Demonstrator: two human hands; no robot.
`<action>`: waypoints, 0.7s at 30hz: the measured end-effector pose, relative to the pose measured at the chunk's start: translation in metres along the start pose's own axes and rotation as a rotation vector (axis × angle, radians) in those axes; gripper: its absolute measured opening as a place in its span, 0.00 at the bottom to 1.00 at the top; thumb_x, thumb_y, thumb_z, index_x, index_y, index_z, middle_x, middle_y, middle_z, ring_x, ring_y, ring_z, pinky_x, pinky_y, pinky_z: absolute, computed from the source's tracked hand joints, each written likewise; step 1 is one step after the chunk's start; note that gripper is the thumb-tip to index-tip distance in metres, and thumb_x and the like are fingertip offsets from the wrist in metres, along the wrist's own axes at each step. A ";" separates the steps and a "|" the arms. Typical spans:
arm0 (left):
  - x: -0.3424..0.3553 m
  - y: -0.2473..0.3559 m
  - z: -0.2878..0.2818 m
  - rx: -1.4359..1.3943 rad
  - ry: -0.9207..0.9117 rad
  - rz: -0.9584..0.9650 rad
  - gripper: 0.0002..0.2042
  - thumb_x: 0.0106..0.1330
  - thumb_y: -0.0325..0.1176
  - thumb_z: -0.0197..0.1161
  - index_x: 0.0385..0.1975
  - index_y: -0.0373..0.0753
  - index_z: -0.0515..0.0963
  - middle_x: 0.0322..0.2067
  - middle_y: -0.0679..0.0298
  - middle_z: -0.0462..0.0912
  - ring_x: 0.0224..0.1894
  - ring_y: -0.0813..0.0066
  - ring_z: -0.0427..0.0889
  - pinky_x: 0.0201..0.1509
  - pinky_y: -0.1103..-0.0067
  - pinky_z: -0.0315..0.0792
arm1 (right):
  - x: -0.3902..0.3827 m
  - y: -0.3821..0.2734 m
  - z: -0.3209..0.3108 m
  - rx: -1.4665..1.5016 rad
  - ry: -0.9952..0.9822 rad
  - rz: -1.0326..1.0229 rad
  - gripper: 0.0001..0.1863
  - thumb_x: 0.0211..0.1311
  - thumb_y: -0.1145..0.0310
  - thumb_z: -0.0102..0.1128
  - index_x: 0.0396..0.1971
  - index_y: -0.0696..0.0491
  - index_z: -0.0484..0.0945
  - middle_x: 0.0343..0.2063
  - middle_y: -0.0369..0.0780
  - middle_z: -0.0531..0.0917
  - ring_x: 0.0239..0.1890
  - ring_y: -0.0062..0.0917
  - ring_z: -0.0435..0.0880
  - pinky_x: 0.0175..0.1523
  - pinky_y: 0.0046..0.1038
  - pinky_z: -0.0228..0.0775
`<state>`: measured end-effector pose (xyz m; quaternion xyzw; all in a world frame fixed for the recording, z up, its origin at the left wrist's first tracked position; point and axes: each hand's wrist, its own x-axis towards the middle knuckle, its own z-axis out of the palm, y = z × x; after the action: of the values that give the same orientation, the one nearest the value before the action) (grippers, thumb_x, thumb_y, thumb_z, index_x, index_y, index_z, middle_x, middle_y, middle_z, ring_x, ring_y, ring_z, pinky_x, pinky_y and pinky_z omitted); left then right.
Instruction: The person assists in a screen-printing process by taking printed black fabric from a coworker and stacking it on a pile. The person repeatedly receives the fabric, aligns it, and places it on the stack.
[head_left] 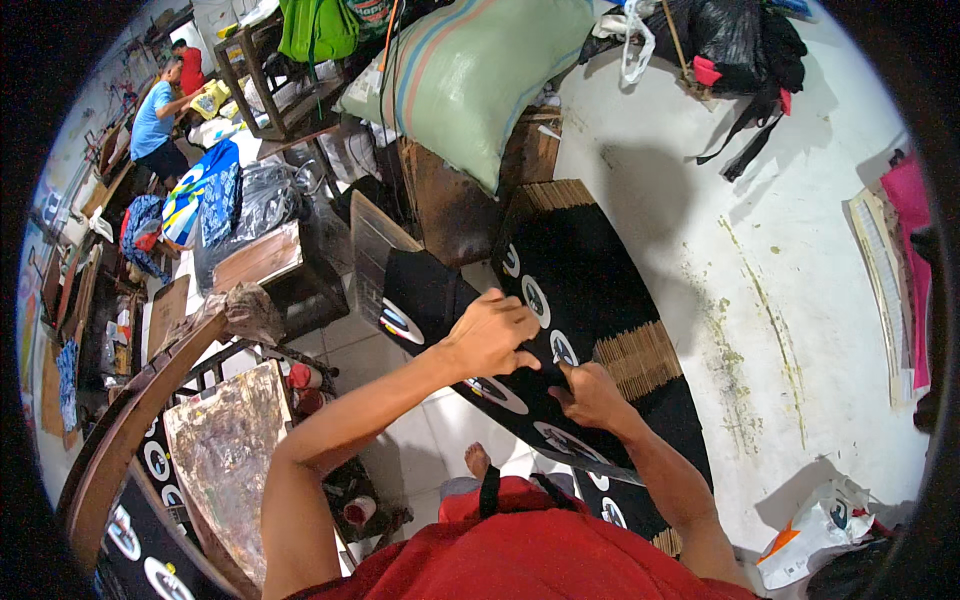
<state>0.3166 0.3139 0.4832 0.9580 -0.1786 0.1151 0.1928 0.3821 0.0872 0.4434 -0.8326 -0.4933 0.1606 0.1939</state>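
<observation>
My left hand (pixel 495 330), fingers curled, grips a long black printed panel (pixel 540 410) with white circular designs, which lies at a slant across the middle. My right hand (pixel 590 395), a little lower and right, grips the same black material, its thumb and forefinger bent at a printed circle. Beneath and to the right, more black panels (pixel 580 240) rest on stacks of brown board (pixel 635 360) with layered edges. A clear sheet (pixel 372 240) stands at the upper left end of the panel. The undersides of both hands are hidden.
A pale green sack (pixel 465 80) lies behind on brown boards. A paint-stained board (pixel 225 455) and a curved wooden bar (pixel 160 400) are at left. Two people (pixel 155 120) (pixel 190 65) work upper left. Black bags (pixel 740 50) and a white bag (pixel 810 530) lie at right.
</observation>
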 end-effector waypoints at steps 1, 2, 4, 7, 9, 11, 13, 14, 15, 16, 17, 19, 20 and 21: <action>-0.005 -0.008 0.007 0.010 0.154 -0.017 0.22 0.44 0.45 0.72 0.34 0.38 0.75 0.35 0.59 0.78 0.43 0.61 0.77 0.51 0.67 0.66 | 0.008 0.011 0.013 -0.050 -0.010 0.027 0.16 0.53 0.66 0.61 0.38 0.60 0.73 0.21 0.53 0.79 0.28 0.54 0.79 0.36 0.47 0.71; -0.012 -0.014 0.016 0.028 0.275 -0.054 0.24 0.44 0.45 0.72 0.38 0.39 0.74 0.38 0.58 0.78 0.45 0.59 0.76 0.52 0.66 0.65 | 0.017 0.022 0.026 -0.034 -0.048 0.031 0.18 0.55 0.65 0.61 0.39 0.64 0.74 0.22 0.59 0.77 0.30 0.52 0.79 0.35 0.42 0.71; -0.033 -0.027 0.042 0.004 0.389 -0.247 0.31 0.45 0.41 0.74 0.50 0.39 0.71 0.50 0.55 0.74 0.54 0.55 0.71 0.59 0.63 0.61 | 0.036 0.039 0.058 -0.066 0.028 0.001 0.19 0.55 0.63 0.60 0.40 0.64 0.74 0.23 0.58 0.78 0.31 0.52 0.80 0.36 0.44 0.71; -0.081 -0.037 0.104 -0.139 0.425 -0.649 0.25 0.49 0.39 0.72 0.46 0.38 0.73 0.45 0.54 0.78 0.51 0.54 0.74 0.56 0.64 0.64 | 0.058 0.072 0.093 -0.089 -0.082 0.165 0.21 0.55 0.62 0.60 0.42 0.63 0.74 0.25 0.57 0.79 0.33 0.52 0.80 0.40 0.46 0.72; -0.128 -0.034 0.157 -0.242 0.322 -0.830 0.22 0.51 0.36 0.70 0.45 0.37 0.73 0.42 0.54 0.79 0.48 0.54 0.76 0.51 0.64 0.67 | 0.071 0.099 0.109 -0.082 -0.117 0.155 0.21 0.54 0.63 0.60 0.42 0.63 0.74 0.26 0.57 0.80 0.34 0.52 0.80 0.40 0.46 0.72; -0.184 -0.017 0.212 -0.271 0.180 -0.963 0.19 0.52 0.36 0.69 0.43 0.36 0.74 0.40 0.52 0.79 0.45 0.51 0.77 0.48 0.63 0.69 | 0.082 0.124 0.125 -0.052 -0.110 0.292 0.20 0.52 0.64 0.60 0.41 0.63 0.75 0.28 0.58 0.80 0.36 0.51 0.81 0.43 0.45 0.73; -0.242 0.010 0.258 -0.402 -0.046 -1.165 0.22 0.51 0.40 0.70 0.43 0.37 0.74 0.37 0.51 0.81 0.41 0.49 0.79 0.44 0.61 0.72 | 0.092 0.150 0.134 -0.074 -0.079 0.365 0.19 0.51 0.65 0.60 0.39 0.63 0.75 0.28 0.58 0.80 0.37 0.52 0.81 0.44 0.45 0.74; -0.269 0.025 0.276 -0.414 -0.112 -1.204 0.22 0.51 0.42 0.70 0.43 0.37 0.75 0.37 0.52 0.81 0.42 0.49 0.79 0.44 0.62 0.72 | 0.097 0.164 0.136 -0.082 -0.119 0.377 0.19 0.51 0.66 0.60 0.40 0.63 0.75 0.30 0.57 0.80 0.37 0.52 0.81 0.47 0.46 0.73; -0.293 0.039 0.291 -0.440 -0.199 -1.258 0.23 0.50 0.44 0.71 0.43 0.38 0.75 0.38 0.52 0.81 0.42 0.49 0.79 0.44 0.62 0.72 | 0.103 0.177 0.139 -0.070 -0.102 0.405 0.19 0.51 0.66 0.60 0.39 0.63 0.75 0.30 0.57 0.80 0.38 0.52 0.81 0.47 0.46 0.73; -0.315 0.049 0.303 -0.475 -0.286 -1.305 0.23 0.51 0.45 0.70 0.42 0.37 0.76 0.39 0.52 0.82 0.43 0.49 0.79 0.45 0.62 0.72 | 0.108 0.190 0.142 -0.063 -0.084 0.434 0.18 0.51 0.66 0.60 0.39 0.63 0.75 0.31 0.57 0.80 0.38 0.52 0.81 0.47 0.46 0.73; -0.332 0.060 0.312 -0.515 -0.403 -1.373 0.23 0.51 0.46 0.70 0.41 0.37 0.76 0.40 0.53 0.82 0.44 0.49 0.79 0.46 0.63 0.73 | 0.113 0.204 0.145 -0.072 -0.064 0.457 0.18 0.51 0.66 0.60 0.39 0.63 0.75 0.31 0.57 0.80 0.38 0.52 0.80 0.47 0.47 0.72; -0.352 0.079 0.324 -0.525 -0.386 -1.670 0.23 0.49 0.46 0.71 0.39 0.37 0.77 0.39 0.51 0.82 0.44 0.49 0.80 0.45 0.63 0.73 | 0.128 0.231 0.147 -0.053 -0.127 0.513 0.19 0.53 0.66 0.59 0.42 0.62 0.75 0.36 0.57 0.80 0.43 0.49 0.79 0.50 0.45 0.71; -0.356 0.085 0.328 -0.486 -0.329 -1.752 0.22 0.50 0.44 0.71 0.39 0.36 0.77 0.37 0.51 0.82 0.42 0.51 0.81 0.43 0.64 0.74 | 0.134 0.242 0.148 -0.068 -0.149 0.536 0.20 0.53 0.65 0.59 0.44 0.61 0.75 0.36 0.56 0.80 0.44 0.48 0.79 0.51 0.44 0.71; -0.355 0.088 0.333 -0.451 -0.263 -1.827 0.21 0.50 0.43 0.71 0.38 0.35 0.77 0.35 0.51 0.83 0.40 0.53 0.82 0.42 0.66 0.74 | 0.142 0.254 0.149 -0.091 -0.176 0.577 0.21 0.53 0.65 0.58 0.45 0.61 0.75 0.36 0.55 0.81 0.44 0.47 0.79 0.51 0.43 0.71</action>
<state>0.0103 0.2071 0.1103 0.6725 0.6016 -0.2261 0.3671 0.5722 0.1255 0.1803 -0.9291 -0.2580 0.2581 0.0593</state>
